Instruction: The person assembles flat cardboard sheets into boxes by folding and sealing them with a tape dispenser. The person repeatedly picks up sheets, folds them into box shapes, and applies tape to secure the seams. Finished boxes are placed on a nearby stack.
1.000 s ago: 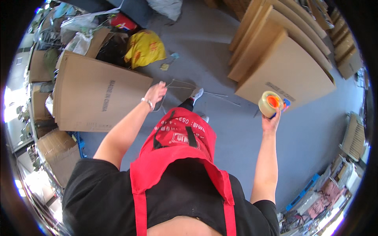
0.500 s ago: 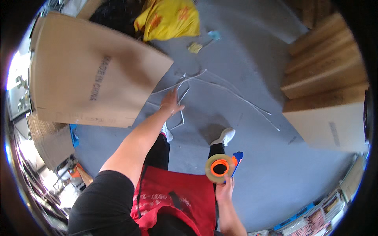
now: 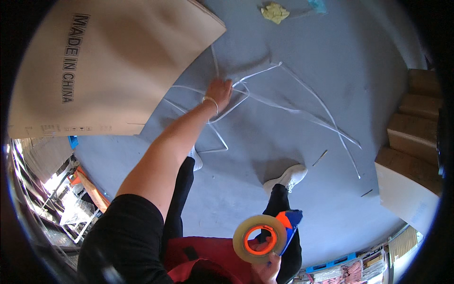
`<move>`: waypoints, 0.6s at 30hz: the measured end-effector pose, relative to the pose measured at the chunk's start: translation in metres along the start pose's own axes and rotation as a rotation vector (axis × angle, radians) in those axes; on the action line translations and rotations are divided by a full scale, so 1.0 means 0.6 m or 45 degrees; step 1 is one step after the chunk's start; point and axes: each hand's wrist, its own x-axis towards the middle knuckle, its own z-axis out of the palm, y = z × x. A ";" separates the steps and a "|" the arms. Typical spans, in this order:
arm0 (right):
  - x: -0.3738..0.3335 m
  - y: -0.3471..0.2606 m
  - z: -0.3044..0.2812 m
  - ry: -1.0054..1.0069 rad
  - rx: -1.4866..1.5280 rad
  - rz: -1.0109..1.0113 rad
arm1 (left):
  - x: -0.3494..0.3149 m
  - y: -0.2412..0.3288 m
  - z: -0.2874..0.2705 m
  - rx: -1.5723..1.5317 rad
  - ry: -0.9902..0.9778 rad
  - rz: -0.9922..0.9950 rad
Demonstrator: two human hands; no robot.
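My left hand (image 3: 220, 94), a pale band round its wrist, reaches down with its fingers closed on a white packing strap (image 3: 259, 72). More of the strap lies in loose, crossing loops on the grey floor, on both sides of the hand. Close to my body at the lower right, my right hand (image 3: 268, 270) grips an orange-and-blue tape dispenser (image 3: 289, 220). A wide roll of tape (image 3: 240, 235) is mounted on it; part of the grip is hidden behind the roll.
Large flat cardboard sheets (image 3: 118, 61) stand at the left, near my left hand. Brown and white cartons (image 3: 411, 175) are at the right. Crumpled yellow scrap (image 3: 275, 13) lies on the floor ahead. My white shoe (image 3: 289, 178) stands close to the strap.
My left hand has gone from spread fingers to a closed grip on the strap, and the strap loops have shifted. My right hand still holds the tape dispenser, now lower in view.
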 end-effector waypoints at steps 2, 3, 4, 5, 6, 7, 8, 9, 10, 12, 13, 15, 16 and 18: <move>0.011 -0.008 0.053 -0.222 0.081 -0.158 | -0.054 0.059 0.022 -0.442 0.022 -0.420; 0.000 -0.028 0.087 -0.196 0.227 -0.155 | -0.086 0.086 0.022 -0.560 -0.112 -0.634; -0.001 -0.030 0.095 -0.151 0.252 -0.143 | -0.135 0.097 0.064 -0.591 -0.190 -0.698; 0.003 -0.026 0.088 -0.109 0.296 -0.185 | -0.189 0.157 0.034 -0.693 -0.146 -0.735; 0.009 -0.023 0.077 -0.074 0.340 -0.224 | -0.244 0.206 -0.016 -0.867 -0.205 -0.808; 0.013 -0.022 0.070 -0.113 0.322 -0.270 | -0.303 0.219 -0.029 -0.897 -0.251 -0.682; 0.016 -0.018 0.061 -0.144 0.312 -0.312 | -0.380 0.215 -0.010 -0.789 -0.108 -0.483; 0.030 -0.010 0.041 -0.121 0.297 -0.423 | -0.406 0.229 -0.065 -1.021 -0.174 -0.700; 0.021 -0.024 0.045 -0.170 0.271 -0.473 | -0.431 0.242 -0.122 -1.227 -0.209 -0.932; -0.009 -0.043 0.044 -0.122 0.322 -0.544 | -0.470 0.298 -0.315 -1.942 -0.632 -1.618; -0.034 -0.055 0.045 -0.076 0.346 -0.546 | -0.522 0.328 -0.362 -2.133 -0.790 -1.638; -0.061 -0.073 0.017 -0.028 0.387 -0.609 | -0.621 0.446 -0.496 -2.638 -1.225 -1.432; -0.081 -0.079 0.000 -0.021 0.395 -0.652 | -0.654 0.502 -0.570 -2.656 -1.482 -1.570; -0.147 -0.109 -0.007 0.015 0.354 -0.757 | -0.733 0.566 -0.643 -2.568 -1.954 -0.751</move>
